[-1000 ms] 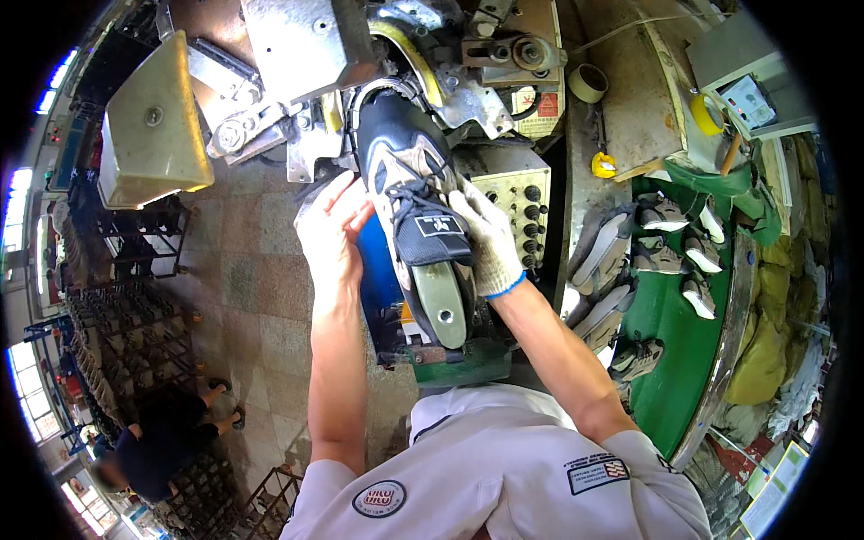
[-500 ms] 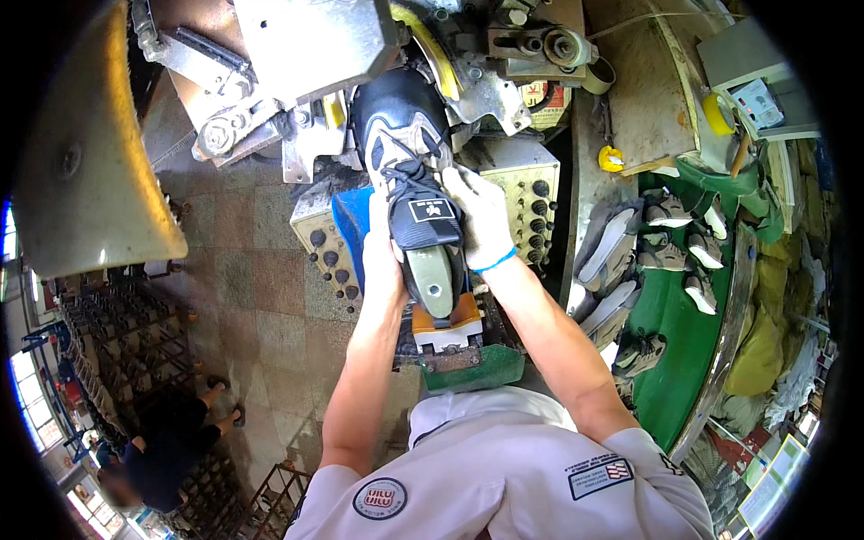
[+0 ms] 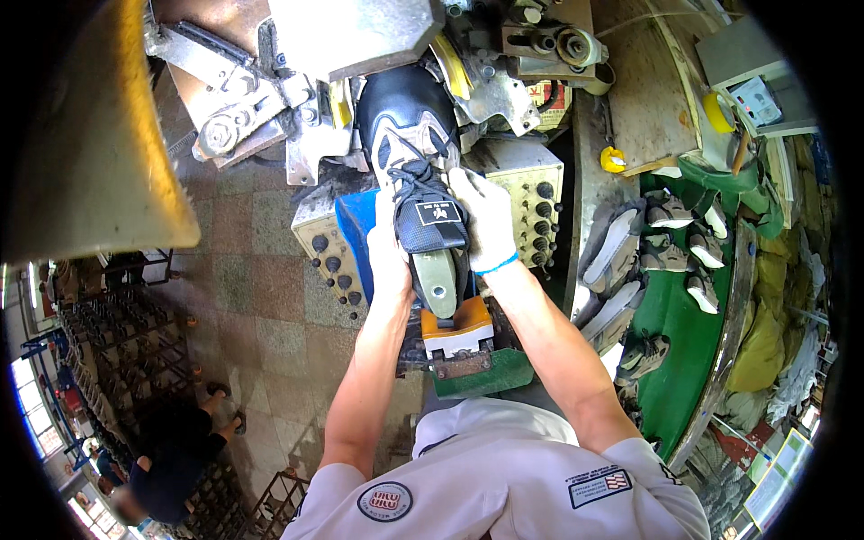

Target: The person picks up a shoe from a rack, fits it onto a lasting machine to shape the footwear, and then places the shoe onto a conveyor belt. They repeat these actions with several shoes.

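A black and beige lace-up shoe [image 3: 411, 129] points toe-first into a metal machine, its dark toe near the jaws and yellow-edged parts. A grey-green shoe last [image 3: 438, 286] sticks out of its heel opening, below the black tongue with a white-framed label. My left hand [image 3: 388, 254] is closed along the shoe's left side, its fingers partly hidden beneath. On the opposite side my right hand [image 3: 483, 219], in a white glove with a blue cuff, grips the upper beside the laces. Below the last is an orange-brown pad [image 3: 459, 317] on a metal bracket.
Grey control boxes with black knobs [image 3: 540, 207] flank the shoe. A metal plate [image 3: 355, 31] overhangs the toe. At right, several shoes lie on a green conveyor [image 3: 679, 351]. A large curved panel [image 3: 99, 135] hangs at left; beyond are racks [image 3: 126, 324] and another person [image 3: 166, 472].
The view has shifted slightly. The overhead plate now appears farther right and higher, and more of the shoe's toe shows. Both hands keep their hold on the shoe.
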Tool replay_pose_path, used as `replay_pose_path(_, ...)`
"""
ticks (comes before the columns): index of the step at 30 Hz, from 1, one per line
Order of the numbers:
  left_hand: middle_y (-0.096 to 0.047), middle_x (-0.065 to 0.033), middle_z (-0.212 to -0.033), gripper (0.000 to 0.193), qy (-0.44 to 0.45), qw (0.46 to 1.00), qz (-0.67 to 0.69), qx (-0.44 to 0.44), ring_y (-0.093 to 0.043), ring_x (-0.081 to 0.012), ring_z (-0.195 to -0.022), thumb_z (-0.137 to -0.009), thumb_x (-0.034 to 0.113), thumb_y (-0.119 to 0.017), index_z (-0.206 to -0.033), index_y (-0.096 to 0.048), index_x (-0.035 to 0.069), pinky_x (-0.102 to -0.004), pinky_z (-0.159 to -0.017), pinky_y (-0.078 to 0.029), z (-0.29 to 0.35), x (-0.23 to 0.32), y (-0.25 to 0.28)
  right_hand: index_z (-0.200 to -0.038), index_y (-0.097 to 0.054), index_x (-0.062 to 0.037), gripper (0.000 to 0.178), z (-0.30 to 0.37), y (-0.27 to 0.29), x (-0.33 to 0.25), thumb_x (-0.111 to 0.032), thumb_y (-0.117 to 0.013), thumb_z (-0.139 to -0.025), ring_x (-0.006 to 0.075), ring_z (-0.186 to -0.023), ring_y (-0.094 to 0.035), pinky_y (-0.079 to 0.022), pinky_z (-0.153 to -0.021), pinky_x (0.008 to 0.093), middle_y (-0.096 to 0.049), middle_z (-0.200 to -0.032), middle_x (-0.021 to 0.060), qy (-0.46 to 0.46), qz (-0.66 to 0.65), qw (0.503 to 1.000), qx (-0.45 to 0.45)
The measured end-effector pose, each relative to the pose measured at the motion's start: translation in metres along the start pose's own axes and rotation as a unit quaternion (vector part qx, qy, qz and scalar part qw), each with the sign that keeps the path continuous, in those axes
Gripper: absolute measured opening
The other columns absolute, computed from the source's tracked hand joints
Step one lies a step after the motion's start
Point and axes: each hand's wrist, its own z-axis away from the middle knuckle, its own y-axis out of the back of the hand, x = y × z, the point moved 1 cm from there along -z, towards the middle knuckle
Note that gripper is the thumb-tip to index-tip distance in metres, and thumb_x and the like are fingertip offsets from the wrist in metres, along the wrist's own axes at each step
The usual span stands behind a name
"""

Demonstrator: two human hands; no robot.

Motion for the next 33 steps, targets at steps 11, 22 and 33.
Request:
replay_pose_path(11, -0.066, 0.0009, -0.094, 0.038, -0.009, 0.998, -0.059, -0.006, -0.057, -0.006, -0.081, -0.109, 0.033, -0.045, -0.112, -0.065, 0.001, -0.0229, -0.075, -0.048, -0.017, 0.0, 0.015, -0.109, -0.072, 0.0023, 0.031, -0.005, -0.002, 0.016, -0.026, -0.065, -0.099, 0.011, -0.083, -0.064, -0.051, -0.077, 0.0253, -0.072, -0.098, 0.0055, 0.013, -0.018, 1.0, 0.009)
replay_pose_path(22, -0.066, -0.0032, -0.093, 0.032, -0.172, 0.951, -0.252, -0.058, -0.054, -0.0097, -0.084, -0.104, 0.02, -0.046, -0.109, -0.065, -0.005, -0.0269, -0.075, -0.046, -0.01, 0.011, 0.016, -0.092, -0.072, -0.0028, 0.028, 0.006, -0.008, 0.008, -0.029, -0.064, -0.1, 0.0054, -0.068, -0.054, -0.042, -0.06, 0.0234, -0.066, -0.083, -0.0022, 0.063, 0.061, 0.995, 0.048)
replay_pose_path(33, -0.07, -0.0064, -0.086, 0.043, -0.137, 0.94, -0.285, 0.125, -0.063, -0.0124, -0.082, -0.101, 0.029, -0.06, -0.121, -0.064, -0.008, -0.0287, -0.076, -0.051, 0.03, -0.014, 0.059, -0.112, -0.066, 0.0021, 0.051, 0.036, 0.053, -0.001, -0.047, -0.056, -0.101, 0.0156, -0.087, -0.064, -0.054, -0.075, 0.0285, -0.07, -0.1, 0.0118, 0.073, 0.266, 0.957, 0.092)
